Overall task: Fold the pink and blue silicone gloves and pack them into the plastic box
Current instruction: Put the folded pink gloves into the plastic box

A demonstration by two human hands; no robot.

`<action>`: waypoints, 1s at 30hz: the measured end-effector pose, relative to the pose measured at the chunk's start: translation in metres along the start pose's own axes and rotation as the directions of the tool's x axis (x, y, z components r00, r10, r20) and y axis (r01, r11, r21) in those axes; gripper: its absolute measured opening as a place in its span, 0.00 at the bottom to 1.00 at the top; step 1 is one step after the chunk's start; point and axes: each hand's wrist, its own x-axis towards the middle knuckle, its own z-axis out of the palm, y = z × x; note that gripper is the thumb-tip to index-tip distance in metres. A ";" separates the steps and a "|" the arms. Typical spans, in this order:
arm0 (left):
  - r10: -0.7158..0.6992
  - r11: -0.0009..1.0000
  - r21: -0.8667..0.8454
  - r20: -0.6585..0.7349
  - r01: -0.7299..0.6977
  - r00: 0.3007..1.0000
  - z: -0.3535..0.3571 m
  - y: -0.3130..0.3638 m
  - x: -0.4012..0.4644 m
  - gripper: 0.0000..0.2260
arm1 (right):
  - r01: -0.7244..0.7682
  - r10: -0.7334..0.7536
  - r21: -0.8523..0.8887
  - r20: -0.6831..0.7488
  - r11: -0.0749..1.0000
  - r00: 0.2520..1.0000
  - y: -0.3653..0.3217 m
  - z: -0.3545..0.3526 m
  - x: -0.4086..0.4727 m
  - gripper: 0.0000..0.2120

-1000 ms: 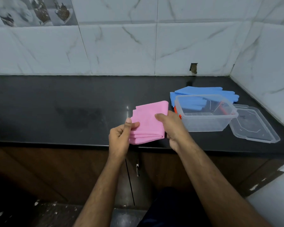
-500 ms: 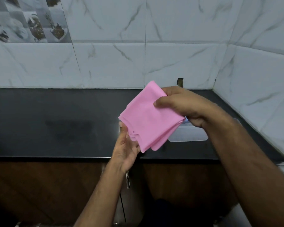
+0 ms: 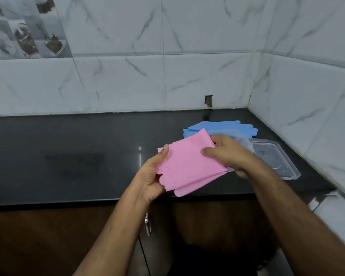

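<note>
Black worktop (image 3: 68, 156): pink gloves (image 3: 187, 166) lowered vs 0.5 s ago, both hands' grip on them — left hand (image 3: 153, 176), right hand (image 3: 227, 156) — nearing plastic box (image 3: 245, 142).

left hand (image 3: 153, 176) gripping (thumb up) | right hand (image 3: 227, 154) pinching

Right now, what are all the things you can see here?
pink gloves: one folded bundle, pink, held up in both hands over the counter's front edge
blue gloves: count unclear, blue, flat on the counter behind the box
box: one, clear, on the counter, mostly hidden by the right hand
lid: one, clear, flat on the counter right of the box
counter: one, black, below the tiled wall
wall tiles: many, white marbled, behind and to the right
left hand: one, grip on the bundle's left edge
right hand: one, grip on the bundle's right side
</note>
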 end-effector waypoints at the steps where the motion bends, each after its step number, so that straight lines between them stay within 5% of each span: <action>1: 0.011 1.000 0.020 -0.030 -0.010 0.999 0.008 0.006 0.004 0.16 | 0.022 -0.021 0.022 -0.029 1.000 0.999 -0.002 -0.005 0.002 0.09; 10: 0.090 0.935 0.346 -0.006 -0.083 0.996 0.091 0.063 0.066 0.07 | 0.179 -0.122 0.211 -0.256 0.961 0.959 -0.014 -0.071 0.035 0.16; 17: 0.133 0.787 0.617 -0.143 -0.016 0.981 0.120 0.056 0.124 0.01 | 0.145 -0.124 0.038 -0.339 0.989 0.933 0.011 -0.086 0.057 0.21; 24: 0.248 0.702 0.712 -0.228 -0.012 0.942 0.124 0.024 0.154 0.04 | 0.017 -0.079 -0.201 -0.304 0.980 0.949 0.041 -0.089 0.074 0.31; 30: 0.279 0.647 0.761 -0.181 -0.046 0.943 0.103 0.004 0.156 0.09 | -0.073 0.012 -0.244 -0.245 0.967 0.970 0.061 -0.086 0.083 0.24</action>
